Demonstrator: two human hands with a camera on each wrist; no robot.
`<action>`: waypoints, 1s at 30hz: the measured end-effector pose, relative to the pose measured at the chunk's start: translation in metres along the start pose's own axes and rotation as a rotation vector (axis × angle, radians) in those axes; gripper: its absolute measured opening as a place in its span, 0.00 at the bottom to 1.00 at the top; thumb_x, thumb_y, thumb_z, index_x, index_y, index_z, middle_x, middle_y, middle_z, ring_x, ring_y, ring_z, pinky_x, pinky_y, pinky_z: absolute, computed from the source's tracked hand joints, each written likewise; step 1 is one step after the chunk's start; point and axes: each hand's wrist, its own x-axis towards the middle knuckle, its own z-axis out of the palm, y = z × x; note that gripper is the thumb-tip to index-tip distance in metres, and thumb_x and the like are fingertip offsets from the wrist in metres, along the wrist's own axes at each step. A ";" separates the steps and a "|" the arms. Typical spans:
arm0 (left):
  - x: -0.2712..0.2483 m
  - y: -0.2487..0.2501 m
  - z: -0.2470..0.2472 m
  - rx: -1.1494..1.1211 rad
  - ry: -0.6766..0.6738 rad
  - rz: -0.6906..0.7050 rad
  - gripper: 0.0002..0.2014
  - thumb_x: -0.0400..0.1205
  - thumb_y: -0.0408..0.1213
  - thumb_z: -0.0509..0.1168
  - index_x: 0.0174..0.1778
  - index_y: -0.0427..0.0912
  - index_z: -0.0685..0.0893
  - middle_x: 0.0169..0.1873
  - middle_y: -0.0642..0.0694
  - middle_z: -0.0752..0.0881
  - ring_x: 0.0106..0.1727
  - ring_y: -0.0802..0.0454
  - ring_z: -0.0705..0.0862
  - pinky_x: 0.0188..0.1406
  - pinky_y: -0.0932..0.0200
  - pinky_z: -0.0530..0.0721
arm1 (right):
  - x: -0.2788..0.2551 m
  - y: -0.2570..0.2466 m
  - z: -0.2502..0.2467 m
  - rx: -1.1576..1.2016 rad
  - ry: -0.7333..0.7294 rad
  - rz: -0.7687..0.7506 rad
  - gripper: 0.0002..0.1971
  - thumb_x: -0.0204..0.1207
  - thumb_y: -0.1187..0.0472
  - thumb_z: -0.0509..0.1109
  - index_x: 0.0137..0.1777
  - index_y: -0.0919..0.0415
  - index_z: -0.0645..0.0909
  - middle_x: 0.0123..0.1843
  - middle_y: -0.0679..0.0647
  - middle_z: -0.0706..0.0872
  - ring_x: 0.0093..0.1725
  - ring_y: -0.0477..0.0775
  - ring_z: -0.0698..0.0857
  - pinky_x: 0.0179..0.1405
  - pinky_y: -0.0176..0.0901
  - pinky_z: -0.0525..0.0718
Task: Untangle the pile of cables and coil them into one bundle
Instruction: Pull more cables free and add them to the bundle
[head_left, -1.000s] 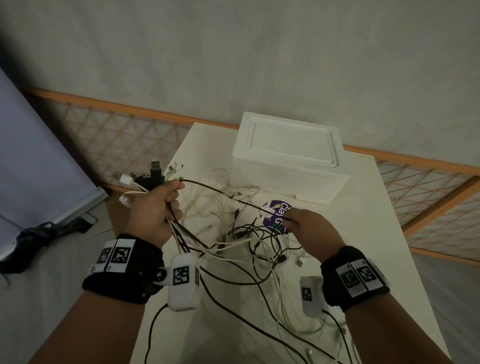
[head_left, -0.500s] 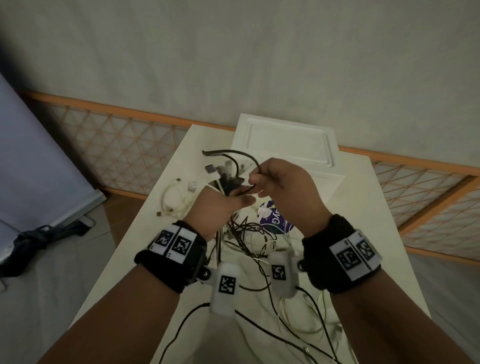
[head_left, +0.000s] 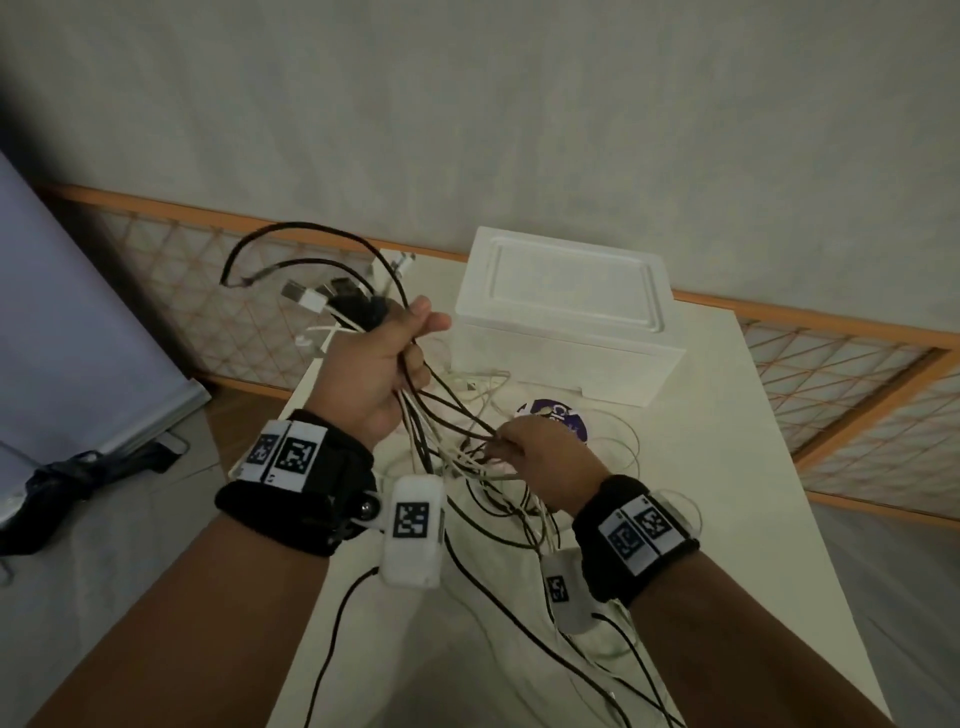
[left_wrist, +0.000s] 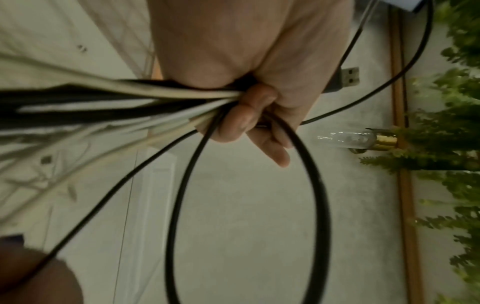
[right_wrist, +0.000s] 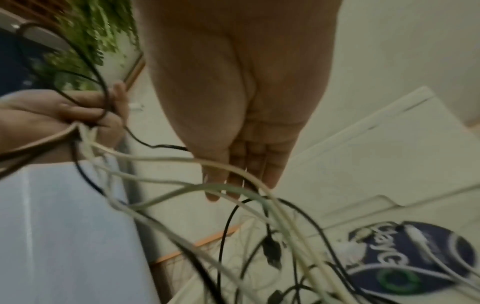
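My left hand (head_left: 384, 364) is raised over the table's left side, and it grips a bundle of black and white cables (left_wrist: 130, 102). USB plugs (head_left: 322, 299) stick out past its thumb, and a black loop (head_left: 301, 234) arches above them. That loop (left_wrist: 319, 205) hangs large in the left wrist view. Strands run down from the fist to my right hand (head_left: 519, 447), which is lower and pinches a black strand at the top of the loose tangle (head_left: 498, 499) on the table. In the right wrist view, cables cross the right hand's fingertips (right_wrist: 233, 181).
A white foam box (head_left: 566, 312) stands at the back of the white table (head_left: 727, 467). A round purple lid (head_left: 561, 415) lies just in front of it, under some cables. A trellis fence (head_left: 857, 405) runs behind the table. A dark bag (head_left: 67, 478) lies on the floor at left.
The hands have parted. My left hand has gone up and left with the bundle, which now carries a black loop. My right hand has dropped to the tangle.
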 end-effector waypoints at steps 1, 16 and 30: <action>0.000 0.004 -0.003 -0.008 0.021 0.006 0.10 0.82 0.37 0.66 0.35 0.41 0.78 0.33 0.50 0.90 0.16 0.61 0.71 0.16 0.67 0.71 | 0.001 0.005 0.001 -0.013 0.053 0.037 0.11 0.83 0.57 0.62 0.49 0.62 0.84 0.46 0.55 0.85 0.49 0.56 0.83 0.42 0.36 0.67; -0.006 -0.043 -0.011 0.429 -0.065 -0.097 0.24 0.69 0.51 0.78 0.53 0.36 0.91 0.19 0.51 0.72 0.20 0.58 0.66 0.27 0.60 0.66 | -0.006 -0.064 -0.092 0.496 0.570 -0.009 0.11 0.74 0.65 0.62 0.46 0.52 0.85 0.43 0.52 0.88 0.45 0.57 0.87 0.48 0.51 0.86; 0.003 -0.055 -0.090 0.346 0.224 -0.248 0.13 0.75 0.41 0.76 0.42 0.34 0.85 0.30 0.46 0.81 0.21 0.56 0.62 0.19 0.63 0.63 | -0.188 0.184 -0.063 -0.339 0.003 0.923 0.31 0.70 0.42 0.54 0.46 0.69 0.88 0.44 0.67 0.88 0.45 0.69 0.85 0.49 0.61 0.82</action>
